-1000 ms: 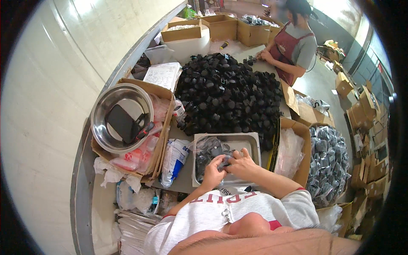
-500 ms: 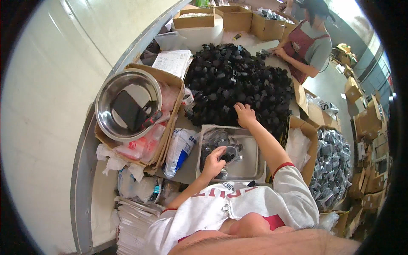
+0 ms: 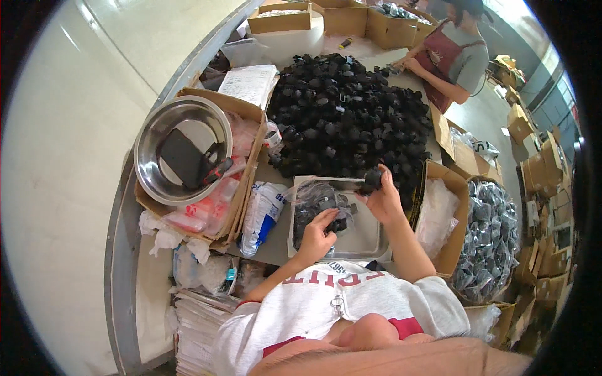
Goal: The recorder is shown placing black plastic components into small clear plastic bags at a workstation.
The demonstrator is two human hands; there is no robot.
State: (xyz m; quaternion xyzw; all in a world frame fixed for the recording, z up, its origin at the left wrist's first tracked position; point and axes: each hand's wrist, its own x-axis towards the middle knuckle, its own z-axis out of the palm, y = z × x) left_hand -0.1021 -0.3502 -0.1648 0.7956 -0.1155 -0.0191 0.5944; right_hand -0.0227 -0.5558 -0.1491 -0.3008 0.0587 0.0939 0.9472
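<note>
A large heap of small black plastic parts [image 3: 345,119] covers the table beyond a shallow metal tray [image 3: 370,244]. Over the tray's right far edge, my right hand [image 3: 385,202] is closed on one black part [image 3: 372,180], pinched between thumb and fingers. My left hand [image 3: 317,238] is closed on a clear plastic bag [image 3: 343,217], above the tray's left half. Behind that hand, dark parts in clear bags [image 3: 313,203] lie in the tray. Whether the bag in my left hand has anything in it, I cannot tell.
On the left, a steel bowl [image 3: 143,141] holding a black box and red-handled tool rests on a cardboard box [image 3: 251,182]. A blue-white bag [image 3: 262,219] lies beside the tray. Bagged parts [image 3: 483,238] fill a right-hand container. Across the table stands another person [image 3: 448,62].
My right hand has drawn back from the heap toward the tray, now with a black part in it. My left hand stays over the tray with the bag. The view has shifted slightly.
</note>
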